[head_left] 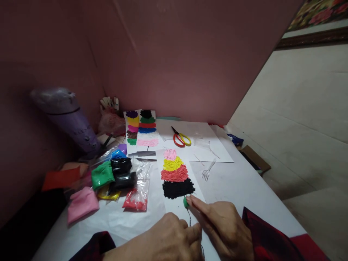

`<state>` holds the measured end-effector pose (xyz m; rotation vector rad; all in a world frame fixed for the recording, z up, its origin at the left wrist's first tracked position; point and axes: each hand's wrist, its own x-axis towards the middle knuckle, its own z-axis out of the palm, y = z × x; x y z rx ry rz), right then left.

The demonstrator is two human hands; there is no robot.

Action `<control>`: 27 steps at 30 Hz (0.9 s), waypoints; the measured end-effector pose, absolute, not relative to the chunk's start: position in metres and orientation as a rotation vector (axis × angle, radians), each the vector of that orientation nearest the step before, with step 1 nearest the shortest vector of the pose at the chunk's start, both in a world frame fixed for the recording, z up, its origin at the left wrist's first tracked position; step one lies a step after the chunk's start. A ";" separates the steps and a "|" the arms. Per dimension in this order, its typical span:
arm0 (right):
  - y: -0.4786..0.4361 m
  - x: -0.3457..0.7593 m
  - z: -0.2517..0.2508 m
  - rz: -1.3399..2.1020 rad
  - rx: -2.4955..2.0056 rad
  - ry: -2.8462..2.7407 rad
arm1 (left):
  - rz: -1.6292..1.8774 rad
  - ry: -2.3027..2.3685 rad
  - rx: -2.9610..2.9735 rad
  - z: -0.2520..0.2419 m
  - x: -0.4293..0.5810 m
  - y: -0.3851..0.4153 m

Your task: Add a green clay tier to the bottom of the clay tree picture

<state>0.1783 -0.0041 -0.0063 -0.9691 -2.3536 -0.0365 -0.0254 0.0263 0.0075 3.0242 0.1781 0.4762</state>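
Note:
A small lump of green clay sits at the fingertips of my right hand, just below the black band on a white paper strip. My right fingers are pressed together against the lump; the thumb is mostly hidden. A thin dark string runs down from the lump. My left hand is closed, its curled fingers at the string, which shows again below them. Textured clay bands cover the strip: pink, yellow, coral red and black.
Bagged clay in green, pink, red and black lies left. Behind are finished colour strips, red-and-yellow scissors and a clear plastic fork. A purple bottle leans by the wall.

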 end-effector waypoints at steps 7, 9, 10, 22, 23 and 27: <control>-0.003 0.175 -0.001 0.049 -1.028 -2.388 | 0.361 0.148 3.034 0.018 -0.024 0.029; -0.004 0.175 -0.001 0.062 -1.024 -2.387 | 0.375 0.149 3.036 0.019 -0.024 0.029; -0.004 0.175 -0.001 0.063 -1.025 -2.388 | 0.381 0.155 3.034 0.019 -0.024 0.028; -0.004 0.176 -0.004 0.080 -0.994 -2.441 | 0.321 0.142 3.035 0.015 -0.025 0.028; -0.004 0.176 -0.004 0.086 -0.994 -2.443 | 0.318 0.139 3.040 0.016 -0.025 0.029; -0.003 0.176 -0.006 0.093 -0.993 -2.436 | 0.325 0.141 3.037 0.016 -0.023 0.029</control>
